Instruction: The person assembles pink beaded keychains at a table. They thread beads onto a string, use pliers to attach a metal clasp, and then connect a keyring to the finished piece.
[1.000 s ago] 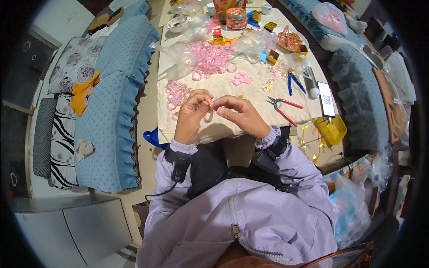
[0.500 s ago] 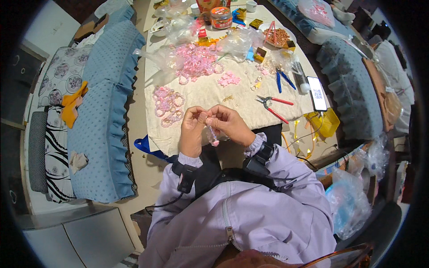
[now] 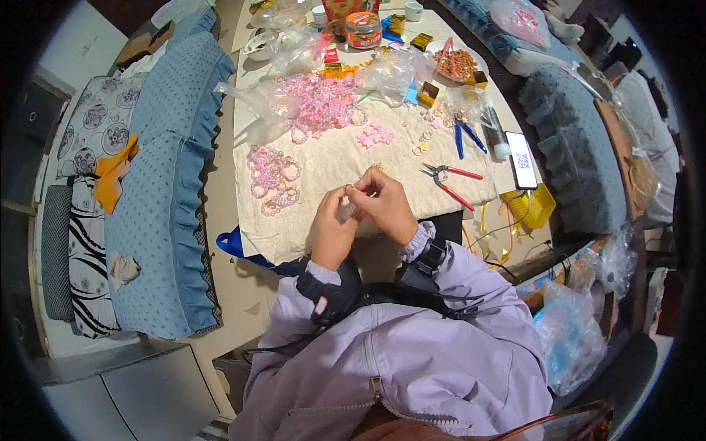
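My left hand (image 3: pixel 335 229) is closed near the cloth's front edge, fingertips pinched on a bracelet of pale pink beads (image 3: pixel 346 212) that mostly hides behind the fingers. Close beside it, my right hand (image 3: pixel 385 209) is bent with the palm down. Its fingers reach to a small pile of gold metal findings (image 3: pixel 377 166), while its thumb stays near the left fingertips; what it grips is hidden. To the left lie several finished-looking bead bracelets (image 3: pixel 273 176). Red-handled pliers (image 3: pixel 445 175) rest to the right of my right hand, jaws toward it.
Beyond sit a flat cluster of pink beads (image 3: pixel 376 134) and a big pink bead heap (image 3: pixel 321 103). Blue-handled pliers (image 3: pixel 468 137), a lit phone (image 3: pixel 521 163) and a yellow basket (image 3: pixel 541 206) are at the right. Plastic bags (image 3: pixel 393 72), a jar (image 3: pixel 364 31) and a plate of nuts (image 3: pixel 460 62) stand farther back.
My right hand has moved forward to the gold findings. My left hand has turned and come slightly nearer to me; the bracelet that hung below both hands is now mostly hidden.
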### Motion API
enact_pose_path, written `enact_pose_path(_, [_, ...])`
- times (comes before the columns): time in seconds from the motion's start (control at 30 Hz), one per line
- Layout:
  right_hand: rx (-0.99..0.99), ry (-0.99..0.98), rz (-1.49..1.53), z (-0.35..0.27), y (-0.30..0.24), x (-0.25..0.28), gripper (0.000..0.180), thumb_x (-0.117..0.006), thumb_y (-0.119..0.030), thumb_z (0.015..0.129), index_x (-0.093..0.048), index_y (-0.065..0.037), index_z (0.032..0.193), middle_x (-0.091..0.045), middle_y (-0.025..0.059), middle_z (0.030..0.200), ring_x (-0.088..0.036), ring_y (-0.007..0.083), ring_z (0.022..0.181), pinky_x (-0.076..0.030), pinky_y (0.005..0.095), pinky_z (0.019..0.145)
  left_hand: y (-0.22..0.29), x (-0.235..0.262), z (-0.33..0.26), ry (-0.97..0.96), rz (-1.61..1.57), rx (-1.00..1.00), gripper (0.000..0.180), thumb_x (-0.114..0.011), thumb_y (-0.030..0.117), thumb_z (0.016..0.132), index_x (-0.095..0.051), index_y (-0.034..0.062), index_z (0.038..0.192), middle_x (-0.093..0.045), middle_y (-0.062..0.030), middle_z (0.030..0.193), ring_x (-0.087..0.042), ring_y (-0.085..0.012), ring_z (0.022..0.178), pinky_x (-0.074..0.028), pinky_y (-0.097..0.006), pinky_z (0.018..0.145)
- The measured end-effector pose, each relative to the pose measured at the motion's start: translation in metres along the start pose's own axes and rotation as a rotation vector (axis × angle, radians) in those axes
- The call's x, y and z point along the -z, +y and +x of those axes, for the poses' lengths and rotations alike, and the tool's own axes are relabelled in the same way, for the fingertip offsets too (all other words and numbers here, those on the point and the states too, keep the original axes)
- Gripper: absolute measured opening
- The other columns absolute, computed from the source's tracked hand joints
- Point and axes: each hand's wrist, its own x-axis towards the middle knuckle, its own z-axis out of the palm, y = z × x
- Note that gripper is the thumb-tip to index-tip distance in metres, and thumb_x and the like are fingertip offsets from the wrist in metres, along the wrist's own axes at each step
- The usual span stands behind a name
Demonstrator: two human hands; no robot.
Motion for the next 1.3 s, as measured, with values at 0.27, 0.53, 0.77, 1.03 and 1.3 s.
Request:
enact_pose_path(0.27, [-0.024, -0.150, 0.140, 0.007, -0.005, 0.005, 0.019, -0.072, -0.014, 0.092, -0.063, 0.001, 0.086, -0.071, 0.0070, 0.075, -0.065, 0.0095, 0.066, -0.052, 0.0253, 0.060, -0.014, 0.002, 0.004, -0.001, -0.495, 0.288, 0.025, -0.060, 0.000, 0.096, -0.061, -0.0037, 0.121, -0.068, -0.0074, 0.107, -0.064, -0.0147, 0.098, -0.051, -0.028, 0.089])
enact_pose_path(0.53, [0.005, -0.110, -0.068, 0.023, 0.005, 0.009, 0.022, -0.073, -0.017, 0.091, -0.063, 0.001, 0.083, -0.068, 0.0052, 0.072, -0.062, 0.0089, 0.066, -0.049, 0.0261, 0.059, -0.015, 0.000, 0.013, -0.140, -0.636, 0.342, 0.020, -0.058, 0.014, 0.103, -0.057, -0.0003, 0.116, -0.065, -0.0048, 0.093, -0.060, -0.0082, 0.077, -0.048, -0.021, 0.067])
enact_pose_path(0.77, [0.066, -0.341, -0.036, 0.035, 0.009, 0.018, 0.020, -0.070, -0.018, 0.094, -0.068, 0.001, 0.087, -0.068, 0.0060, 0.076, -0.061, 0.0093, 0.074, -0.049, 0.0279, 0.068, -0.023, 0.018, 0.018, -0.205, -0.934, 0.599, 0.011, -0.059, 0.015, 0.102, -0.058, 0.0040, 0.103, -0.059, -0.0029, 0.076, -0.043, -0.0052, 0.050, -0.032, -0.018, 0.044])
enact_pose_path(1.03, [0.267, 0.015, -0.443, 0.087, 0.029, 0.052, 0.020, -0.065, -0.021, 0.096, -0.070, -0.004, 0.104, -0.069, 0.0144, 0.099, -0.067, 0.0308, 0.091, -0.052, 0.0366, 0.080, -0.030, 0.029, 0.022, -0.085, -0.886, 0.618, 0.017, -0.063, 0.019, 0.100, -0.064, 0.0018, 0.099, -0.067, -0.0076, 0.090, -0.047, -0.0040, 0.051, -0.031, -0.018, 0.042])
enact_pose_path(1.3, [0.381, 0.211, -0.890, 0.106, 0.046, 0.067, 0.019, -0.068, -0.020, 0.090, -0.064, -0.008, 0.104, -0.062, 0.0135, 0.100, -0.064, 0.0343, 0.093, -0.053, 0.0440, 0.075, -0.025, 0.030, 0.028, -0.056, -0.817, 0.605, 0.026, -0.067, 0.021, 0.097, -0.069, -0.0024, 0.109, -0.064, -0.0026, 0.086, -0.051, -0.0032, 0.059, -0.033, -0.018, 0.050])
